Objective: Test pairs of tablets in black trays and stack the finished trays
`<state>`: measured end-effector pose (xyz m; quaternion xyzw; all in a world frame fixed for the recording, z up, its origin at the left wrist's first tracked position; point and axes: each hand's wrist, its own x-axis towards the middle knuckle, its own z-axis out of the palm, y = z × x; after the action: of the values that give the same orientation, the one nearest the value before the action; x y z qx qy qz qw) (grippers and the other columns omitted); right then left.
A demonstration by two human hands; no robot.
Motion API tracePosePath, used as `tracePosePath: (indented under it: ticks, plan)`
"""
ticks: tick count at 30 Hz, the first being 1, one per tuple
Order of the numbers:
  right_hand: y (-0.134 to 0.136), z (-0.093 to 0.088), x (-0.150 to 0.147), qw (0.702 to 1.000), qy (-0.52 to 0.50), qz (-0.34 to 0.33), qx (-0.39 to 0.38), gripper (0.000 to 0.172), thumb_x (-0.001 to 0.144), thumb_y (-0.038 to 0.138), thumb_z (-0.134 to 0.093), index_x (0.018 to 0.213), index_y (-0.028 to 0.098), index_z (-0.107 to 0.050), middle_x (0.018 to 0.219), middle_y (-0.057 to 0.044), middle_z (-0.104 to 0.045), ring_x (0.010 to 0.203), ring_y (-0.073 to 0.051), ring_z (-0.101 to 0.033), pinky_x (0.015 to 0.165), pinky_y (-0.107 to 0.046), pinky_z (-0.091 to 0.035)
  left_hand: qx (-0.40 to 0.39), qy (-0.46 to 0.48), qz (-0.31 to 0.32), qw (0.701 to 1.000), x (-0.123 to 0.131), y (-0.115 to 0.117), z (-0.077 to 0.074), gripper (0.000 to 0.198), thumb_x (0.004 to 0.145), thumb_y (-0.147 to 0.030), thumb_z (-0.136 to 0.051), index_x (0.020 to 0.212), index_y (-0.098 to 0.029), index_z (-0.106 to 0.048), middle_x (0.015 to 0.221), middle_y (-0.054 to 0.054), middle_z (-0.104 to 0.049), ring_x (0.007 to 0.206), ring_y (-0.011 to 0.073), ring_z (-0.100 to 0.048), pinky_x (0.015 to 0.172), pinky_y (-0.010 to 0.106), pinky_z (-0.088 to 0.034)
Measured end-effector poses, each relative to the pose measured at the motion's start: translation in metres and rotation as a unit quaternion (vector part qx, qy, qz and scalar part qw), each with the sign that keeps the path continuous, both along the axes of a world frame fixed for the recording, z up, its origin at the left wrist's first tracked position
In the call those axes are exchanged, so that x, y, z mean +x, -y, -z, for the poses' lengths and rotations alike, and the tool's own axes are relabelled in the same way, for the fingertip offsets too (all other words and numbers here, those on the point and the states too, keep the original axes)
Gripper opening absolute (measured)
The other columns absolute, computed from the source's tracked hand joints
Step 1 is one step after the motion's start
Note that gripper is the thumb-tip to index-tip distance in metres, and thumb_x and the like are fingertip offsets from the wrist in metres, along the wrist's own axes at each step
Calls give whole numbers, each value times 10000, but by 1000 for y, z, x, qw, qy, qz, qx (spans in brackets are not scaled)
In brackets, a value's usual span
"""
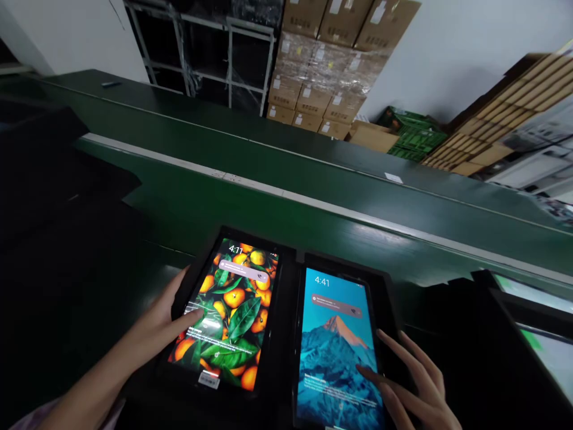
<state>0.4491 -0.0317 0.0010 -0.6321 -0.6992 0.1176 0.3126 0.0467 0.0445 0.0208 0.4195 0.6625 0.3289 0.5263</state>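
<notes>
Two lit tablets lie side by side before me in black holders. The left tablet [233,298] shows oranges among green leaves, with a small white label [208,380] at its lower edge. My left hand [168,322] grips its left side, the thumb over the screen and the other fingers hidden beyond the dark edge. On the right tablet [333,340] there is a blue mountain picture with an orange peak. My right hand [414,379] is open at its right side, fingers spread, one fingertip at the screen.
A green workbench [250,194] with a pale strip [282,192] runs across behind the tablets. More lit screens [544,352] in black holders stand at the right. Dark stacked shapes [58,239] fill the left. Beyond are stacked cartons [322,71], green crates [414,134] and metal racks [206,51].
</notes>
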Motion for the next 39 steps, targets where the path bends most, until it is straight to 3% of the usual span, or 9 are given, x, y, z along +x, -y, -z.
tracePosePath:
  ticks: [4, 8, 11, 15, 20, 29, 32, 36, 39]
  plan:
    - [-4, 16, 16, 996, 82, -42, 5, 288, 993, 393, -539, 1027, 324, -816, 1576, -25, -463, 1478, -463, -321, 1029, -698, -476, -7, 51, -27, 998, 5, 2, -7, 960, 780, -515, -739, 1595, -326, -268, 1639, 42, -381, 1511, 357, -340, 1068, 431, -547]
    - [-9, 25, 20, 991, 121, 32, 42, 337, 1009, 398, -500, 1198, 293, -758, 1634, -65, -365, 1488, -491, -273, 1044, -763, -404, -8, 34, -16, 999, 4, 3, -6, 944, 757, -538, -746, 1573, -356, -308, 1640, -11, -385, 1512, 324, -350, 1072, 389, -538]
    - [-10, 20, 13, 990, 105, 81, 56, 373, 1024, 396, -468, 1261, 252, -718, 1573, -114, -441, 1469, -461, -330, 1055, -727, -414, -2, -58, 8, 998, 0, -5, -1, 921, 766, -578, -707, 1565, -391, -290, 1609, -27, -437, 1468, 306, -423, 1140, 421, -472]
    - [-14, 9, 2, 985, 91, 122, 82, 334, 1028, 374, -479, 1129, 234, -766, 1452, -132, -555, 1420, -409, -420, 1048, -650, -459, 11, -229, 48, 972, -1, -28, 3, 742, 841, -585, -609, 1508, -358, -375, 1484, 20, -559, 1342, 305, -550, 1168, 453, -420]
    - [-18, 5, -3, 983, 74, 126, 107, 306, 1023, 306, -502, 1039, 223, -795, 1353, -139, -626, 1355, -379, -496, 976, -584, -534, 1, -263, 44, 964, 2, -46, -1, 581, 944, -595, -452, 1470, -349, -429, 1513, 15, -538, 1384, 272, -515, 1191, 446, -383]
    - [-18, 1, -5, 988, 39, 91, 120, 275, 996, 242, -550, 951, 258, -821, 1274, -108, -675, 1263, -331, -571, 912, -523, -590, -64, -267, 26, 961, 18, -46, -23, 660, 949, -625, -411, 1528, -309, -379, 1455, 63, -579, 1288, 338, -580, 1131, 536, -437]
    - [-14, -4, -6, 992, 31, 43, 113, 283, 989, 244, -551, 934, 273, -827, 1295, -95, -668, 1284, -337, -558, 936, -531, -580, -61, -252, 25, 966, 21, -43, -26, 711, 944, -658, -410, 1547, -285, -355, 1476, 71, -562, 1296, 359, -568, 1141, 568, -417]
    - [7, -12, -11, 995, 13, -101, 14, 281, 992, 305, -540, 991, 324, -820, 1529, -27, -512, 1467, -388, -375, 1064, -615, -498, -29, -219, 44, 974, 10, -22, -24, 728, 970, -650, -354, 1593, -284, -264, 1618, 61, -410, 1458, 329, -415, 1244, 536, -280]
    - [27, -12, -13, 989, 21, -142, -32, 285, 996, 303, -529, 1025, 338, -811, 1634, 2, -370, 1534, -435, -227, 1070, -692, -459, -33, -187, 90, 978, -3, 7, -21, 813, 940, -683, -397, 1624, -337, -124, 1703, 64, -229, 1549, 338, -252, 1246, 555, -277]
